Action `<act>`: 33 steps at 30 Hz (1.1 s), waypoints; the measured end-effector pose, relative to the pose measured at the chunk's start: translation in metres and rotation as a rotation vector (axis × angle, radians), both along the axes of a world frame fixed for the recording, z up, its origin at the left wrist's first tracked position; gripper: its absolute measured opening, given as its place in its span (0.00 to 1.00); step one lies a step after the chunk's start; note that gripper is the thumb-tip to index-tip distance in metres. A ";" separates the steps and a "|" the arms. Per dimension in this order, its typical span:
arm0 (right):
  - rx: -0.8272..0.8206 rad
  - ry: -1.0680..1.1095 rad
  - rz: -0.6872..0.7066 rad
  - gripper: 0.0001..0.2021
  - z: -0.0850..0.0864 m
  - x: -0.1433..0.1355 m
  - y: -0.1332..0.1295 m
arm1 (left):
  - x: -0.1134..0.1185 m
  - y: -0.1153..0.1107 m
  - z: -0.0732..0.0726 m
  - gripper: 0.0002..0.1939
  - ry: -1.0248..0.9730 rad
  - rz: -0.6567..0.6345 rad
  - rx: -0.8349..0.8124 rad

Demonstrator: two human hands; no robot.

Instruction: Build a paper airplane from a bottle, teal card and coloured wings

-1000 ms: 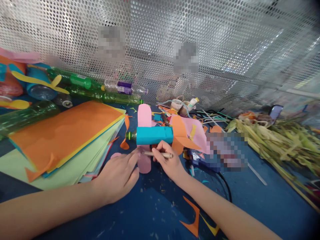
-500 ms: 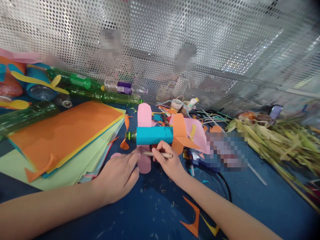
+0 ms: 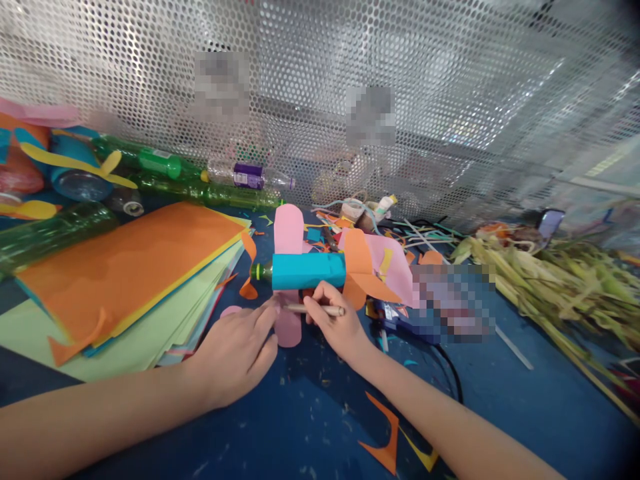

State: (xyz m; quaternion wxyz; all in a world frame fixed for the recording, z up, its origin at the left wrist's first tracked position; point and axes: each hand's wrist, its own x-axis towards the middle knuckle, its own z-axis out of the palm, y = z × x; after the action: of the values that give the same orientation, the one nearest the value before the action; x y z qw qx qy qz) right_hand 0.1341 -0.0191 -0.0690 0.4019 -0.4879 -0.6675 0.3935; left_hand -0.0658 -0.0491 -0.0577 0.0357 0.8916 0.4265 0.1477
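A bottle (image 3: 307,271) wrapped in blue paper lies on its side in the middle, its green neck and yellow-green ring to the left. Pink paper wings stick out from it; the far wing (image 3: 289,228) points away and the near wing (image 3: 289,330) towards me. Orange paper fins (image 3: 357,250) sit at its right end. With fingers stretched, my left hand (image 3: 240,353) presses on the near wing. My right hand (image 3: 337,327) grips a pen (image 3: 332,311), whose tip end lies over that wing close to my left fingertips. Whether the tip touches is unclear.
Coloured paper sheets (image 3: 145,267) are stacked at left. Green bottles (image 3: 55,237) and a purple-labelled bottle (image 3: 249,176) lie behind. A dark blue glue gun (image 3: 395,317) with a black cord sits right of my right hand. Corn husks (image 3: 530,280) are far right; paper scraps (image 3: 385,430) lie nearby.
Both hands and the pen hold nearly the same place. The view and the blue bottle shift very slightly; the thin orange paper strip left of the bottle neck appears turned a little.
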 end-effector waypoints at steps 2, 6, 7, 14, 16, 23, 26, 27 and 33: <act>-0.007 0.016 0.001 0.12 0.000 0.000 0.000 | 0.000 0.000 0.001 0.17 0.000 -0.004 -0.006; 0.012 0.000 0.003 0.12 0.000 -0.001 0.000 | 0.000 -0.001 0.002 0.17 -0.018 0.000 -0.003; 0.020 -0.007 -0.008 0.12 0.001 -0.001 0.000 | 0.000 -0.001 0.002 0.17 -0.020 0.001 -0.002; 0.026 -0.009 -0.047 0.12 0.004 -0.002 -0.001 | 0.000 0.000 0.002 0.15 0.002 0.005 -0.023; 0.025 -0.022 -0.062 0.12 0.005 -0.002 -0.002 | 0.001 0.000 0.002 0.15 0.010 0.004 -0.037; 0.041 -0.008 -0.039 0.11 0.004 -0.002 -0.001 | 0.001 0.000 0.004 0.14 0.019 0.001 -0.047; 0.024 -0.023 -0.048 0.12 0.004 -0.001 -0.001 | 0.000 -0.001 0.003 0.14 0.031 0.001 -0.048; 0.020 -0.026 -0.048 0.12 0.004 -0.001 -0.001 | 0.000 -0.001 0.003 0.14 0.032 0.001 -0.049; 0.021 -0.010 -0.048 0.11 0.004 -0.002 -0.001 | 0.001 0.000 0.003 0.14 0.017 -0.002 -0.065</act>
State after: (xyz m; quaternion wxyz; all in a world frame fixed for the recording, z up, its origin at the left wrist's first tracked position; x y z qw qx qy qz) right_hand 0.1320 -0.0199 -0.0649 0.4132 -0.5015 -0.6617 0.3742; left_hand -0.0652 -0.0488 -0.0548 0.0615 0.8916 0.4305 0.1262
